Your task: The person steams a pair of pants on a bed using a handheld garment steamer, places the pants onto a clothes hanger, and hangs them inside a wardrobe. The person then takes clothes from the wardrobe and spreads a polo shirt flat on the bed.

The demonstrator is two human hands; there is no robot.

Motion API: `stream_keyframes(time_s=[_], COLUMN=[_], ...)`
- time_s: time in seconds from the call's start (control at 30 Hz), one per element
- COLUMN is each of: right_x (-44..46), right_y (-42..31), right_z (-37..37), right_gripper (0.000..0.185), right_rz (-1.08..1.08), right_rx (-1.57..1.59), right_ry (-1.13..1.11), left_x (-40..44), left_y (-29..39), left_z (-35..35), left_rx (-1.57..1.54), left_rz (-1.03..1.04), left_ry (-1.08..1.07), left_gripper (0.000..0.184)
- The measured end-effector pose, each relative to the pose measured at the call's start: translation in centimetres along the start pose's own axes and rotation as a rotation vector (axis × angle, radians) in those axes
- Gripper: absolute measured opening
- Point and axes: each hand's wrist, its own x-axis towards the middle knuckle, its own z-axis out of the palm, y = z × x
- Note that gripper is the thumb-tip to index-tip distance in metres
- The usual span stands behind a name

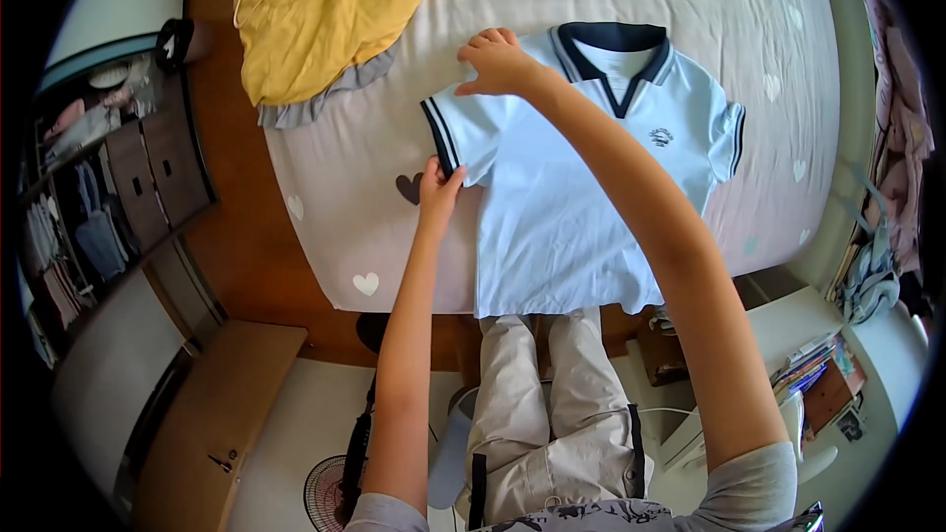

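A light blue polo shirt [552, 212] with a navy collar lies spread face up on the bed, its lower hem at the bed's near edge. My left hand [439, 192] pinches the lower corner of the navy-striped cuff on the sleeve at the left. Across the shirt reaches my right arm, and my right hand [501, 64] rests at the top of that same sleeve, near the shoulder. Its fingers are spread and curved, touching the fabric or just above it. The other sleeve [724, 133] lies flat at the right, with no hand on it.
A yellow cloth [335, 15] with a grey ruffle is heaped at the upper left of the bed [365, 227], which has a heart-print sheet. An open wardrobe [89, 187] stands at the left. A fan [327, 493] is at the lower left, and books [803, 360] at the right.
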Motion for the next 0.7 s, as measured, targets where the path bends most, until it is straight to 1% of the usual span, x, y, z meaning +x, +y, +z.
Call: stream_keyframes(time_s=[0.03,0.07,0.1,0.13,0.17,0.23,0.27,0.3,0.4,0.43,0.47,0.5,0.53,0.57,0.63,0.7], right_x=[1.2,2.5,3.5,3.8,4.2,4.8,5.0,5.1,4.9,4.5,4.1,3.8,3.4,3.2,2.9,2.8], right_y=[-0.3,-0.7,-1.3,-1.9,-2.2,-2.5,-2.4,-2.1,-1.1,-0.8,-0.5,-0.6,-0.8,-0.9,-1.2,-1.7], right_z=[0.2,-0.1,-0.2,-0.2,-0.1,0.0,0.3,0.6,1.5,1.7,1.9,1.9,1.9,1.9,2.2,2.5], right_gripper=[0.042,0.038,0.034,0.020,0.020,0.012,0.011,0.011,0.008,0.008,0.006,0.004,0.000,0.000,0.001,0.001], right_rz=[-0.011,0.005,0.022,-0.002,-0.013,0.028,-0.001,-0.008,-0.018,-0.020,-0.026,-0.030,-0.029,-0.031,-0.050,-0.042], right_rx=[-0.006,-0.108,-0.214,-0.109,-0.118,0.109,0.080,0.073,0.142,0.142,0.170,0.199,0.186,0.186,0.097,0.054], right_ry=[-0.012,-0.304,-0.595,-0.556,-0.569,-0.554,-0.508,-0.522,-0.357,-0.367,-0.295,-0.221,-0.202,-0.205,-0.116,-0.098], left_x=[-0.2,-0.4,-0.7,-1.0,-1.3,-1.1,-0.7,-0.3,1.5,1.7,1.4,0.9,0.4,-0.1,-2.2,-5.9], left_y=[-0.1,-0.3,-0.5,-0.6,-0.1,0.5,0.4,0.4,0.5,0.6,1.2,2.1,2.7,1.7,-2.7,-6.7], left_z=[0.0,-0.1,-0.1,-0.3,-0.2,-0.1,-0.1,-0.3,-0.9,-1.1,-1.1,-1.0,-0.8,-0.7,-0.6,-0.8], left_rx=[-0.035,-0.073,-0.060,-0.046,-0.032,-0.078,-0.103,-0.124,0.007,0.051,0.045,-0.071,-0.185,-0.187,-0.315,-0.211], left_rz=[0.089,0.134,0.185,0.210,0.235,0.246,0.290,0.332,0.320,0.320,0.314,0.268,0.221,0.220,0.214,0.034], left_ry=[0.023,0.028,0.050,0.063,0.076,0.087,0.096,0.106,0.068,0.053,0.058,0.106,0.154,0.157,0.075,-0.054], left_gripper=[0.025,0.027,0.033,0.036,0.040,0.043,0.042,0.041,0.040,0.040,0.040,0.041,0.042,0.042,0.038,0.033])
